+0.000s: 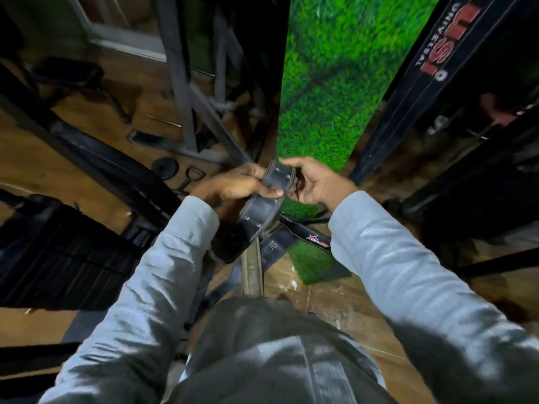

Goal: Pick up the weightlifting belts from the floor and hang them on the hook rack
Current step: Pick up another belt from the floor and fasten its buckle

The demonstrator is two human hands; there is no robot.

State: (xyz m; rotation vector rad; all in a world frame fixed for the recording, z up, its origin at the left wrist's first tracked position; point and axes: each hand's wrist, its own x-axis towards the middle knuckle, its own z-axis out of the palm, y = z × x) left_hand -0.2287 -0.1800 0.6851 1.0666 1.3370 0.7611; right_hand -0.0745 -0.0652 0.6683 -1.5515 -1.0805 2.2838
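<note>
Observation: the person stands looking steeply down, both arms in grey sleeves extended forward. 1 dark leather weightlifting belt [262,205] is off the floor and held at chest front, near the lower edge of a green turf panel [335,83].

Grip, left hand [239,186]: closed on the belt, thumb across its outer face and fingers wrapped behind, just below the riveted upper end.

Grip, right hand [315,182]: fingers spread and curled, not clamped. The fingertips sit at the belt's upper end; whether they touch it cannot be told, as motion blur obscures the contact.

Orientation: the belt's long axis runs from its upper end between the 2 hands, down and toward the person's body, curving below the left wrist. The left hand carries the load; the right hand lies just beside the free end, on its right.

Other items: a 2nd belt with a printed logo [303,234] lies lower down, apparently on the floor, with another pale strap [252,269] beside it. A large black belt marked with lettering [437,53] hangs at upper right.

Finding: no hook is clearly identifiable in view. Judgement: the step in hand is readying the belt's end for hanging; at least 1 belt remains to be collected.
</note>
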